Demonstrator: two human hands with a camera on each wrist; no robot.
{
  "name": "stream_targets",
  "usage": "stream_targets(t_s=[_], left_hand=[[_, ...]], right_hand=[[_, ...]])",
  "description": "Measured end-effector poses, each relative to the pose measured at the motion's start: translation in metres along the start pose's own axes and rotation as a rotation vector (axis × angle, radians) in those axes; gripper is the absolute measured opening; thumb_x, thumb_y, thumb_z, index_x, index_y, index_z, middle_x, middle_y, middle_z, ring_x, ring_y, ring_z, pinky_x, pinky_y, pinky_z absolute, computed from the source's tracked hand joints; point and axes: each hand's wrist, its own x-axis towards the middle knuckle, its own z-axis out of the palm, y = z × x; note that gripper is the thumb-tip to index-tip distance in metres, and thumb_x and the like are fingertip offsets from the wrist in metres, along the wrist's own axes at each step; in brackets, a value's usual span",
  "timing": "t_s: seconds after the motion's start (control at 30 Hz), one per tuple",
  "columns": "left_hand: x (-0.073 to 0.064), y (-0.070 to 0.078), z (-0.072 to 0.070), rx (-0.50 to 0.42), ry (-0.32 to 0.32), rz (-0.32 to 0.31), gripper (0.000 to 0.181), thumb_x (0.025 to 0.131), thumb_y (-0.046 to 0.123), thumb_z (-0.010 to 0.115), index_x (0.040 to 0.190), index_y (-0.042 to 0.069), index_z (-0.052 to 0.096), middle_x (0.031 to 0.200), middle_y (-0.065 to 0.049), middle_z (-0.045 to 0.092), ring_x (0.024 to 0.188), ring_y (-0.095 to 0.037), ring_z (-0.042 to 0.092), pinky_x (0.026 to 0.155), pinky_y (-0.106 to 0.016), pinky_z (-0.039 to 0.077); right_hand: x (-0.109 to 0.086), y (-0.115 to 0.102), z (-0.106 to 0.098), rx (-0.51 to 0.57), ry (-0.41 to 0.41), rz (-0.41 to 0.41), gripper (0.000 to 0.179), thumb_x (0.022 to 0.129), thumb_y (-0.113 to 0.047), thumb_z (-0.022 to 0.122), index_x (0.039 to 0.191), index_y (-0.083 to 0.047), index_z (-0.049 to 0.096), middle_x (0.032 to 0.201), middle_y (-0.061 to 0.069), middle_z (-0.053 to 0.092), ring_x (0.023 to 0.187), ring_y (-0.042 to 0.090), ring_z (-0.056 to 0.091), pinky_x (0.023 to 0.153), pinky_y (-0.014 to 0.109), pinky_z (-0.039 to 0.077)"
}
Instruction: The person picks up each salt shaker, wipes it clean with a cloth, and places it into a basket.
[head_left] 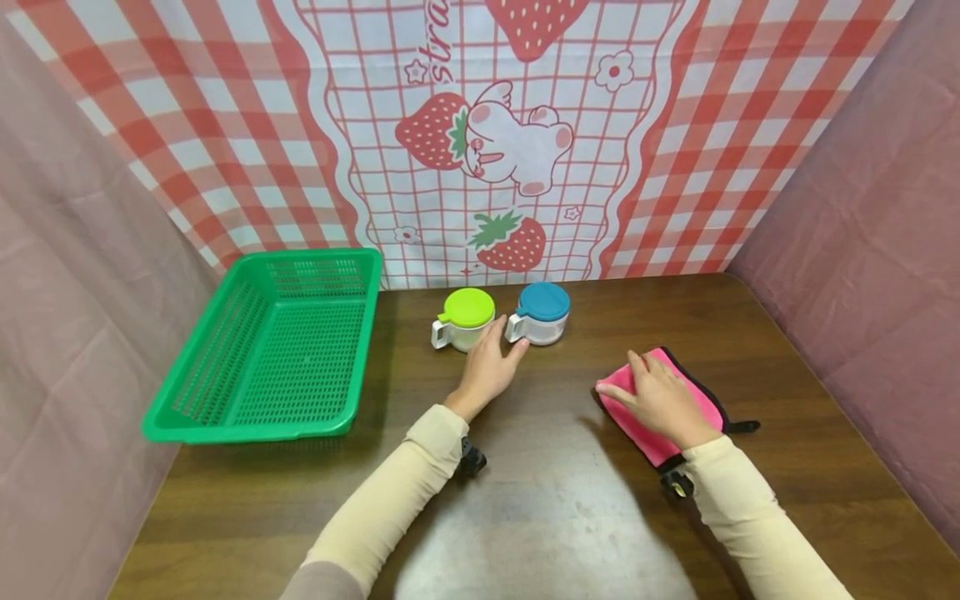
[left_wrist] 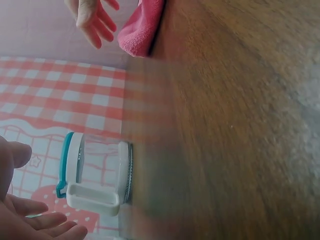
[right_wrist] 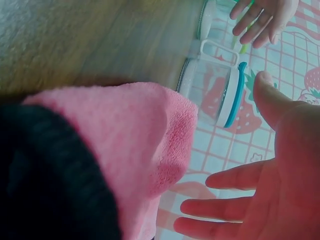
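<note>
Two lidded clear jars with white handles stand side by side near the back: one with a lime-green lid [head_left: 469, 307], the other with a blue lid [head_left: 544, 302]. My left hand [head_left: 487, 371] reaches in front of them, fingers loosely extended, overlapping the green-lidded jar in the head view. The left wrist view shows the blue-lidded jar [left_wrist: 100, 165] beyond its fingertips. Over a pink cloth [head_left: 637, 421] with black edging and a black loop, my right hand [head_left: 663, 404] hovers with spread fingers. In the right wrist view the pink cloth [right_wrist: 120, 130] bulges up beside those fingers [right_wrist: 220, 207].
A green plastic basket [head_left: 367, 333] with perforated walls sits at the left of the wooden table [head_left: 540, 517]. Behind the table hangs a red-checked strawberry curtain [head_left: 660, 200], and pinkish fabric [head_left: 847, 250] closes off both sides.
</note>
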Motion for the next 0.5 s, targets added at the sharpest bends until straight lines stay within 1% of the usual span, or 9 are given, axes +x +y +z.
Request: stream_targets(t_s=[0.17, 0.3, 0.5], left_hand=[[0.003, -0.003, 0.004, 0.001, 0.0, -0.014, 0.061, 0.098, 0.031, 0.056, 0.145, -0.002, 0.039, 0.148, -0.02, 0.044, 0.138, -0.034, 0.042, 0.115, -0.046, 0.033], [0.002, -0.007, 0.005, -0.006, 0.011, -0.028, 0.06, 0.098, 0.03, 0.057, 0.145, -0.003, 0.04, 0.149, -0.021, 0.044, 0.138, -0.034, 0.042, 0.115, -0.045, 0.033], [0.005, -0.008, 0.009, 0.002, 0.002, -0.04, 0.06, 0.098, 0.031, 0.056, 0.146, -0.002, 0.039, 0.15, -0.021, 0.042, 0.139, -0.033, 0.041, 0.115, -0.045, 0.032]], right_hand=[[-0.002, 0.002, 0.001, -0.011, -0.019, -0.005, 0.091, 0.091, -0.059, 0.056, 0.143, 0.013, 0.033, 0.138, 0.041, 0.04, 0.127, 0.057, 0.04, 0.104, 0.066, 0.034], [-0.003, 0.006, 0.003, -0.018, -0.026, -0.008, 0.088, 0.091, -0.059, 0.056, 0.14, 0.013, 0.037, 0.136, 0.04, 0.043, 0.125, 0.057, 0.043, 0.102, 0.065, 0.037], [-0.006, 0.014, 0.004, -0.044, -0.028, -0.003, 0.082, 0.091, -0.052, 0.061, 0.133, 0.016, 0.041, 0.13, 0.043, 0.045, 0.12, 0.059, 0.045, 0.099, 0.064, 0.039]])
